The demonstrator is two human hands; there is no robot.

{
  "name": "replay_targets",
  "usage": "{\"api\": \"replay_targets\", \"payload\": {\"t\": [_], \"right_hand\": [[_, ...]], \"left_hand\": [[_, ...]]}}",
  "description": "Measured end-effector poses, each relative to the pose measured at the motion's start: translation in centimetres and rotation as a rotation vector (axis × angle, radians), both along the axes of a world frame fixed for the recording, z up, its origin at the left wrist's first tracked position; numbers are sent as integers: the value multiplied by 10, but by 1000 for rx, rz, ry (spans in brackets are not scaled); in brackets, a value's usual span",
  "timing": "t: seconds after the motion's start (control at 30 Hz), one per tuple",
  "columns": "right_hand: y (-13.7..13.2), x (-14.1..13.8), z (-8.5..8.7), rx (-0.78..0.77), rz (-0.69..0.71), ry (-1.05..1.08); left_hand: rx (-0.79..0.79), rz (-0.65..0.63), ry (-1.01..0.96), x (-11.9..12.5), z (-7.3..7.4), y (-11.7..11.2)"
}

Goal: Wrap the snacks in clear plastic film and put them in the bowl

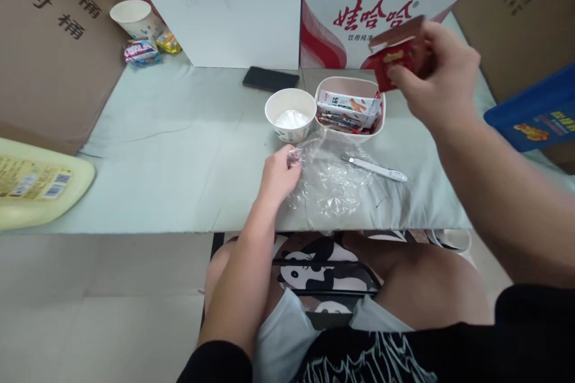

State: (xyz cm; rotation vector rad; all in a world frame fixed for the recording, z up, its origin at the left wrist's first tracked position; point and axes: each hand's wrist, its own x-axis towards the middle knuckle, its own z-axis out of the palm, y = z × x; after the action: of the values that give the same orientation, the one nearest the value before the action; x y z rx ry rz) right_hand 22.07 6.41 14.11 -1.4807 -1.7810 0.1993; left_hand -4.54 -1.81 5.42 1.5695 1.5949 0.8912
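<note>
My right hand (440, 71) is raised above the table's right side, fingers closed on a small red box (395, 62) with a gold mark. My left hand (283, 170) rests on the cloth with its fingers curled round a bit of crumpled clear plastic film (335, 185). Just beyond it stands a white paper cup (290, 131) with something whitish and shiny inside. Beside the cup, a cream tub (354, 136) holds several snack packets (353, 102). A white utility knife (380, 169) lies over the film's right part.
A dark phone (271, 78) lies by the white boxes (247, 5) at the back. Back left are another paper cup (130, 18) and wrapped snacks (141, 51). A pale yellow bottle (45, 185) lies at left, and a blue package (534, 110) is at right.
</note>
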Motion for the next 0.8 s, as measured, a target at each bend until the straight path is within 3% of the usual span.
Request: {"api": "replay_targets", "payload": {"t": [0.07,0.17,0.27,0.33,0.4,0.5,0.63,0.7,0.8], "right_hand": [[34,-12,5,-30,-24,-223],[75,-24,-8,-231,21,-471],[101,-21,-29,-428,73,-529],[104,-15,-35,-399,72,-488],[87,-11,-32,-289,48,-387],[29,-18,-24,-134,109,-202],[-62,-43,-33,-176,525,-132],[-95,-53,-43,-179,551,-93],[-125,-58,-54,-154,517,-66]], "left_hand": [[2,-27,11,1,1,-1],[-2,-62,23,0,2,-1],[5,-56,9,-1,4,-1],[10,-48,-29,-1,3,-1],[3,-51,-89,-2,3,-2],[-32,-100,-216,-1,4,-4],[-102,-257,-459,1,12,-10],[-143,-310,-571,0,17,-15],[-228,-281,-708,-4,22,-20]]}}
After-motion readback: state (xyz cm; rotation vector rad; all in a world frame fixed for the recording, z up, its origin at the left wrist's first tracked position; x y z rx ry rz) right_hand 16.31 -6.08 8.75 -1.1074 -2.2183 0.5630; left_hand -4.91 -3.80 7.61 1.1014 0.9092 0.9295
